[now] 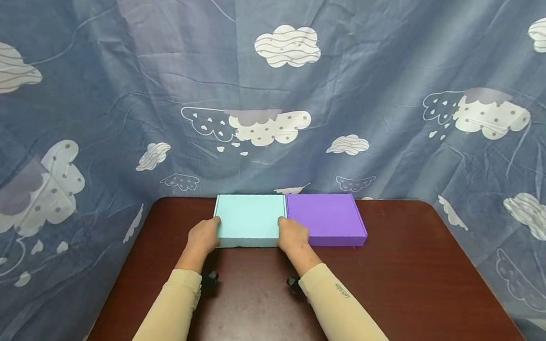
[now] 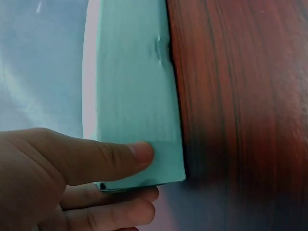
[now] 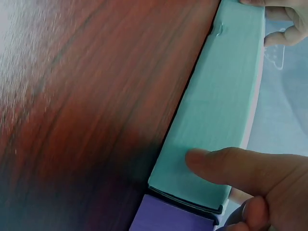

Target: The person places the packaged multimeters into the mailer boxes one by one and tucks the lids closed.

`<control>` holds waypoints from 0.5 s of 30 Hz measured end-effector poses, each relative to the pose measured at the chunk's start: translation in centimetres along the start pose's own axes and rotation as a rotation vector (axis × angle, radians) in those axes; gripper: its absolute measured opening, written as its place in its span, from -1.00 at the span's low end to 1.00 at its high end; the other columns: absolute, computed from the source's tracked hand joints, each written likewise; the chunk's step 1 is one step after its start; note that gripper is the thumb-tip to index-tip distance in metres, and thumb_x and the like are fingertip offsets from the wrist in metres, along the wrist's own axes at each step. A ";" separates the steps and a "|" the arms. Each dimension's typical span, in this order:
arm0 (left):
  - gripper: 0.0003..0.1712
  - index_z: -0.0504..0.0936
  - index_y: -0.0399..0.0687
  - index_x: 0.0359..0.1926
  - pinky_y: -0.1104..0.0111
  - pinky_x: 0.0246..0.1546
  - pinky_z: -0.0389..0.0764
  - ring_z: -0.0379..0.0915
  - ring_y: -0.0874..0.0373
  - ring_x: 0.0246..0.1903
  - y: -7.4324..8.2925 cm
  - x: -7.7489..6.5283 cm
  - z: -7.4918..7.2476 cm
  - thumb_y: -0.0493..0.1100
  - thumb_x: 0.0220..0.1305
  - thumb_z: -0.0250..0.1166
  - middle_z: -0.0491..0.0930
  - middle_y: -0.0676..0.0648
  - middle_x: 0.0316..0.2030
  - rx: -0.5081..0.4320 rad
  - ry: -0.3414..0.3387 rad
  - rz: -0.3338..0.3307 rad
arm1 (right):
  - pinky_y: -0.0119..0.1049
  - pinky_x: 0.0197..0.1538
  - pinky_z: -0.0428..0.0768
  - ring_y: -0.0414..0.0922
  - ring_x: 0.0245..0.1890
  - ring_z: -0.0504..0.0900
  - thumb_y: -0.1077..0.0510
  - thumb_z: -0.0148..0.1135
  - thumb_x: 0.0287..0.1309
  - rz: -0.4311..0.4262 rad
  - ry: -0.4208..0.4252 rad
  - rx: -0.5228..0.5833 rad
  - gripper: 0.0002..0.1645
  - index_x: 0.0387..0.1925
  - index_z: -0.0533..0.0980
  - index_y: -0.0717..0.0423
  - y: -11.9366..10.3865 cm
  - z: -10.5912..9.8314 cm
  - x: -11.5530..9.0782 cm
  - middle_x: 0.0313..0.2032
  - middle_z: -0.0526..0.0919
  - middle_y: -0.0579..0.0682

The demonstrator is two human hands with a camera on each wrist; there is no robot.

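A mint-green flat cardboard box (image 1: 250,217) lies near the back edge of the table. Its front face (image 2: 134,86) fills the middle of the left wrist view and has a small dent by the lower edge. My left hand (image 1: 203,235) grips the box's left front corner, thumb on the front face and fingers around the side. At the right front corner my right hand (image 1: 293,236) holds it, the thumb (image 3: 211,163) against the front face; its other fingers are partly hidden. Right beside the mint box sits a purple flat box (image 1: 326,219), level with it.
The dark reddish-brown table (image 1: 412,286) runs forward and to the right of the boxes. A blue cloth with a cloud print (image 1: 356,65) hangs behind the table and along both sides. Dark wrist devices (image 1: 295,285) show under the forearms in beige sleeves.
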State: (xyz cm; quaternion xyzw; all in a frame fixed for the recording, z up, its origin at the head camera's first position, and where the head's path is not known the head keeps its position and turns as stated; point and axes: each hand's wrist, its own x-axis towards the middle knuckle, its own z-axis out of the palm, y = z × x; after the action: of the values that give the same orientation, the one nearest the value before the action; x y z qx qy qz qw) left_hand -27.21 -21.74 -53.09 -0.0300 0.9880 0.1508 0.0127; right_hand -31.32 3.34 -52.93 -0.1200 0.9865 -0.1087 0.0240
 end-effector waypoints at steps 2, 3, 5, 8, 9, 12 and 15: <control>-0.43 0.59 -0.21 0.12 -0.04 -0.20 0.64 0.64 -0.20 -0.13 0.5 0.4 0.1 -0.39 0.04 0.54 0.68 -0.30 -0.11 0.012 -0.002 -0.001 | 0.14 -0.40 0.63 0.10 -0.24 0.72 0.20 0.64 -0.14 0.011 0.002 0.017 -0.57 -0.27 0.53 0.06 0.4 -0.1 0.0 -0.30 0.71 0.11; -0.44 0.59 -0.21 0.11 -0.04 -0.20 0.65 0.64 -0.20 -0.13 0.8 0.5 0.2 -0.40 0.05 0.53 0.68 -0.30 -0.12 0.016 -0.005 0.001 | 0.14 -0.40 0.63 0.10 -0.24 0.72 0.21 0.63 -0.15 0.016 0.006 0.024 -0.57 -0.27 0.53 0.07 0.7 -0.1 0.0 -0.31 0.71 0.12; -0.48 0.59 -0.21 0.10 -0.03 -0.21 0.65 0.64 -0.20 -0.14 1.4 0.8 0.4 -0.40 0.08 0.51 0.68 -0.30 -0.13 0.021 -0.007 0.003 | 0.13 -0.40 0.63 0.11 -0.24 0.71 0.21 0.63 -0.15 0.027 0.012 0.035 -0.56 -0.24 0.54 0.07 1.2 -0.1 -0.1 -0.29 0.71 0.12; -0.50 0.59 -0.20 0.12 -0.03 -0.22 0.65 0.64 -0.20 -0.14 2.0 1.0 0.7 -0.40 0.13 0.47 0.68 -0.31 -0.12 0.021 -0.010 -0.011 | 0.12 -0.38 0.64 0.12 -0.22 0.71 0.20 0.63 -0.11 0.034 0.012 0.033 -0.54 -0.16 0.57 0.07 1.6 -0.1 -0.1 -0.26 0.71 0.14; -0.48 0.58 -0.20 0.16 -0.03 -0.21 0.65 0.64 -0.20 -0.12 2.1 1.0 0.7 -0.40 0.15 0.45 0.67 -0.31 -0.10 0.020 -0.011 -0.016 | 0.12 -0.38 0.65 0.13 -0.20 0.71 0.21 0.61 -0.07 0.033 0.009 0.027 -0.52 -0.08 0.58 0.07 1.7 0.0 -0.1 -0.23 0.72 0.15; -0.36 0.51 -0.17 0.32 -0.04 -0.20 0.65 0.63 -0.21 -0.06 2.4 1.0 0.7 -0.36 0.21 0.44 0.65 -0.34 0.00 0.018 -0.032 -0.043 | 0.07 -0.40 0.65 0.12 -0.18 0.71 0.21 0.51 0.06 0.025 -0.014 -0.013 -0.35 0.23 0.55 0.06 1.7 0.2 -0.2 -0.16 0.72 0.18; -0.26 0.38 -0.15 0.47 -0.10 -0.10 0.62 0.55 -0.29 0.05 2.6 0.7 0.6 -0.18 0.33 0.40 0.57 -0.38 0.14 0.025 -0.072 -0.067 | 0.05 -0.42 0.65 0.11 -0.20 0.71 0.18 0.44 0.13 -0.002 -0.034 -0.046 -0.17 0.45 0.41 0.06 1.8 0.5 -0.6 -0.12 0.72 0.20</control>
State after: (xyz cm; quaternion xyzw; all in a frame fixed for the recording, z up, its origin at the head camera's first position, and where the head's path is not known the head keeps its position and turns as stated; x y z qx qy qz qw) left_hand -28.09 -19.12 -52.91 -0.0573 0.9872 0.1389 0.0538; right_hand -31.10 5.11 -53.83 -0.1235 0.9881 -0.0839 0.0378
